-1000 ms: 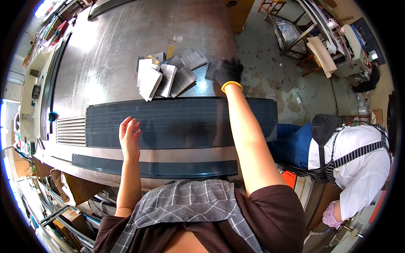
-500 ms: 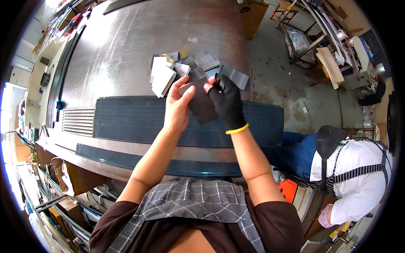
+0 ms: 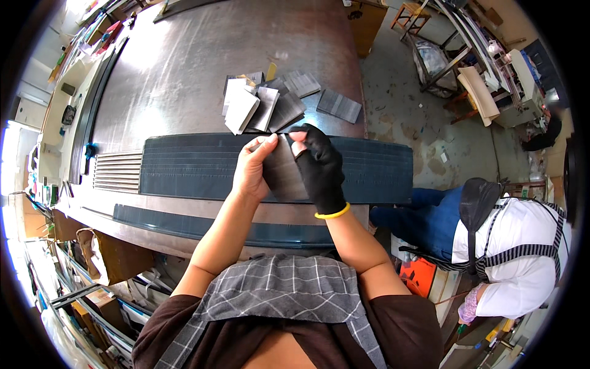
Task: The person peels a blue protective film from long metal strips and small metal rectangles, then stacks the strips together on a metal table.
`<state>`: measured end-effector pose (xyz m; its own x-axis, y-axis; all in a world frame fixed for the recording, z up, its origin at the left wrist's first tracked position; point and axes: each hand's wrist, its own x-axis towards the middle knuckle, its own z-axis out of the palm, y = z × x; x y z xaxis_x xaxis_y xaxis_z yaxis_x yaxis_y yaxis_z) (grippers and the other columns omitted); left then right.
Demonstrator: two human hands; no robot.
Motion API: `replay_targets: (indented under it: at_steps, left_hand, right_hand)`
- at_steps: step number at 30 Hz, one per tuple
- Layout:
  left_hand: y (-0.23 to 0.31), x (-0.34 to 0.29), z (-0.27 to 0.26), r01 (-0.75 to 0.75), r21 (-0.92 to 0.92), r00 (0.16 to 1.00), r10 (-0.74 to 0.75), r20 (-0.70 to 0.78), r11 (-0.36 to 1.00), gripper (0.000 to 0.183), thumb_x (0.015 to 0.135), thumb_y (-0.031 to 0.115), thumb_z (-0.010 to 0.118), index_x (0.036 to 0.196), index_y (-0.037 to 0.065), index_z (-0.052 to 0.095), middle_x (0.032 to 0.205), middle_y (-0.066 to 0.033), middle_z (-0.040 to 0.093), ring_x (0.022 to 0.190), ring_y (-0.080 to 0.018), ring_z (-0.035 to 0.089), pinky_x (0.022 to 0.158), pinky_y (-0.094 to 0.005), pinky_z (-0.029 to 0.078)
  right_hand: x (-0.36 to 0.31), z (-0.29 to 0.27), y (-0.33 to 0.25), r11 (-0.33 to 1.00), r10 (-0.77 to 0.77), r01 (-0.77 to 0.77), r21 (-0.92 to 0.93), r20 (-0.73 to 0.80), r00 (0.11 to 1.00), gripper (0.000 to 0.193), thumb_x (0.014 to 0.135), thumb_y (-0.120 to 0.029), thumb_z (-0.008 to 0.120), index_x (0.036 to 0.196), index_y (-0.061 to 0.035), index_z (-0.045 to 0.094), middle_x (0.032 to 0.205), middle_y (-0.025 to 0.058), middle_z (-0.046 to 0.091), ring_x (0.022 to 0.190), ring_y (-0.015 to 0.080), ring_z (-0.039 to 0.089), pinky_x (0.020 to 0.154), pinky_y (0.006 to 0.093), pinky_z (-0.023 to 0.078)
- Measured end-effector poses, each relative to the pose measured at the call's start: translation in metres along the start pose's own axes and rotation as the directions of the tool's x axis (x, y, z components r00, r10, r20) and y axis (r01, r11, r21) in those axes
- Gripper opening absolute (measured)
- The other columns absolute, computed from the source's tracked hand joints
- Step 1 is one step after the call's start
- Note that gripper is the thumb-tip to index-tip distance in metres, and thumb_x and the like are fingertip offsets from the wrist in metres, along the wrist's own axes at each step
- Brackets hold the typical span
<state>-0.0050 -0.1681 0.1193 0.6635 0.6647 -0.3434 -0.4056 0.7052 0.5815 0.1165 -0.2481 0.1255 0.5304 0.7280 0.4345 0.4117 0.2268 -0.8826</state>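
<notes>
Both my hands hold a thin, dark grey-brown rectangular piece [image 3: 284, 175] with pale streaks, tilted over a long dark blue-grey panel [image 3: 196, 166]. My left hand [image 3: 251, 166], bare, pinches its upper left edge between thumb and fingers. On the other side, my right hand [image 3: 321, 166] wears a black glove with bare fingertips and a yellow cuff, and grips the upper right edge. Just beyond my hands lies a loose pile of flat grey streaked pieces [image 3: 286, 112] and folded white-backed ones [image 3: 241, 112]. A single grey streaked piece [image 3: 339, 106] lies apart at the right.
The pile rests on a large brown metal-topped table [image 3: 184, 80]. Nearer me is a second dark strip [image 3: 184, 222]; ribbed strips [image 3: 117, 172] lie at the left. Close on my right, a person in a white top [image 3: 522, 246] bends beside the table. A wooden stool [image 3: 413, 17] stands farther off.
My hands have drawn slightly nearer to me with the held piece, which has turned and now shows its pale streaks. More of the pile is uncovered. The person at the right has shifted an arm.
</notes>
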Motion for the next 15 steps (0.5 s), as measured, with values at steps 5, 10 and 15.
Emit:
replay_targets:
  at_steps: [5,10,15]
  left_hand:
    - [-0.002,0.001,-0.020,0.189,-0.046,0.962,-0.175,0.207,0.981,0.016,0.089,0.021,0.071,0.093,0.007,0.065,0.090,-0.0036,0.069,0.079,-0.0123,0.066,0.072,-0.0285,0.055]
    - [-0.004,0.000,-0.029,0.221,-0.072,0.935,-0.190,0.299,0.973,0.021,0.090,0.025,0.069,0.098,0.008,0.062,0.091,-0.0014,0.065,0.079,-0.0116,0.063,0.074,-0.0276,0.054]
    - [-0.020,-0.004,-0.008,-0.037,0.360,0.999,0.022,0.046,0.932,0.049,0.086,0.038,0.073,0.115,0.009,0.048,0.099,-0.0030,0.055,0.089,-0.0112,0.055,0.079,-0.0269,0.048]
  right_hand:
    - [-0.003,-0.009,-0.010,0.763,0.397,-0.529,0.372,0.375,0.837,0.030,0.098,-0.026,0.057,0.115,-0.0019,0.063,0.103,0.0038,0.067,0.098,0.0129,0.060,0.090,0.0270,0.044]
    - [-0.011,-0.006,-0.020,0.880,0.232,-0.330,0.342,0.299,0.926,0.024,0.097,-0.026,0.059,0.107,-0.0052,0.065,0.092,-0.0002,0.063,0.082,0.0093,0.056,0.075,0.0245,0.045]
    - [-0.027,0.037,0.031,0.794,0.344,-0.323,0.515,0.057,0.937,0.015,0.094,-0.019,0.056,0.094,-0.0053,0.060,0.083,0.0014,0.060,0.076,0.0126,0.056,0.072,0.0277,0.047]
